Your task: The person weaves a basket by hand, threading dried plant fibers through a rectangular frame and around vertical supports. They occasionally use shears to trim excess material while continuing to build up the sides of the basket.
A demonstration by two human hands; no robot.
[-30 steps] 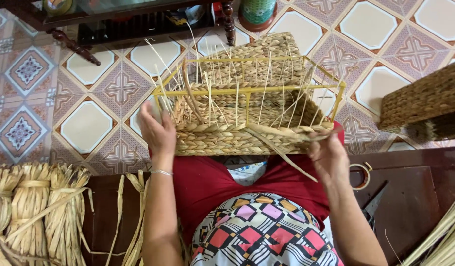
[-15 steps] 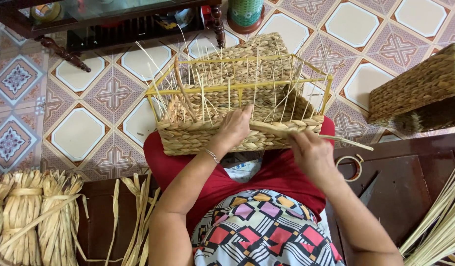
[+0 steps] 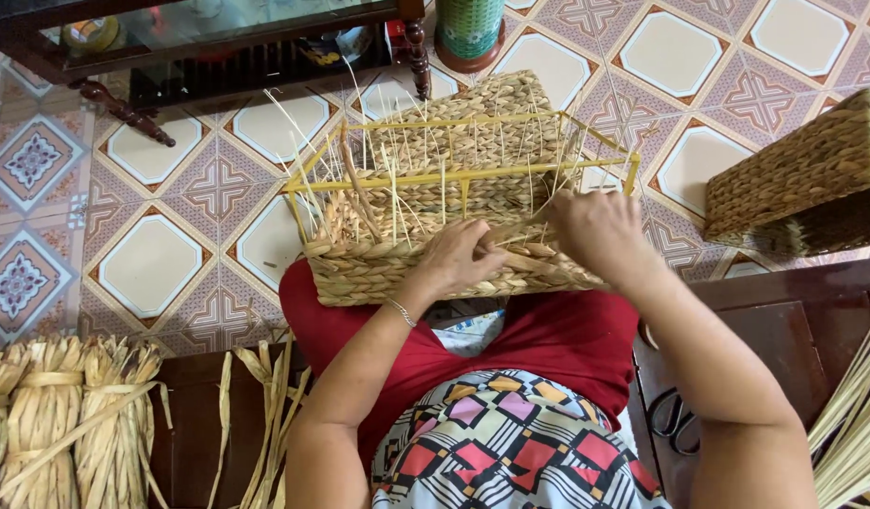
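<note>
Straw-woven, the half-made basket (image 3: 454, 245) rests on our lap, braced for weaving. Our left hand (image 3: 463, 259) presses curled fingers on its near wall; our right hand (image 3: 595, 231) pinches a straw strand (image 3: 515, 226) taut.

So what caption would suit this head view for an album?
Both hands, left and right, work a strand into a half-woven basket on the lap.

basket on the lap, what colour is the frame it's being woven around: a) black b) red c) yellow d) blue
c: the half-woven basket on the person's knees is built around a yellow frame whose bars rise above the braided wall, with thin straw stakes standing between them; the left hand and right hand both rest at the wall's top edge.
</note>
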